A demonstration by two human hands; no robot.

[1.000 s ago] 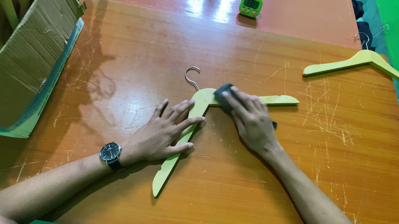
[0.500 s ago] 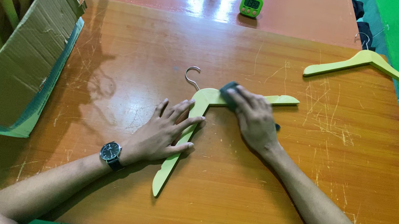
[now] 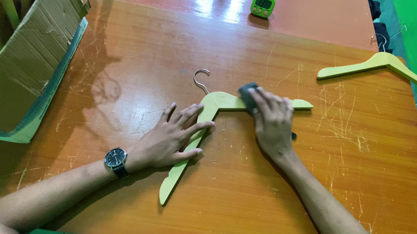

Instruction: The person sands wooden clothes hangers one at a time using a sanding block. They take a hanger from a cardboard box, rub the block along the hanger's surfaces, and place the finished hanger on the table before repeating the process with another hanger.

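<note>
A pale green wooden hanger (image 3: 216, 104) with a metal hook lies flat on the orange table (image 3: 115, 60). My left hand (image 3: 173, 136) rests flat on the hanger's near arm, fingers spread, pinning it down; a dark watch is on that wrist. My right hand (image 3: 273, 124) presses a small dark block (image 3: 248, 94) onto the hanger's far arm, close to its middle. The fingers cover most of the block.
A torn cardboard box (image 3: 17, 66) holding several more pale hangers stands at the left edge. A second green hanger (image 3: 391, 69) lies at the far right. A small green timer (image 3: 262, 5) sits on the table behind. A green floor lies to the right.
My right hand with the dark block has slid slightly back and forth along the hanger's far arm. The left hand and the hanger have stayed put.
</note>
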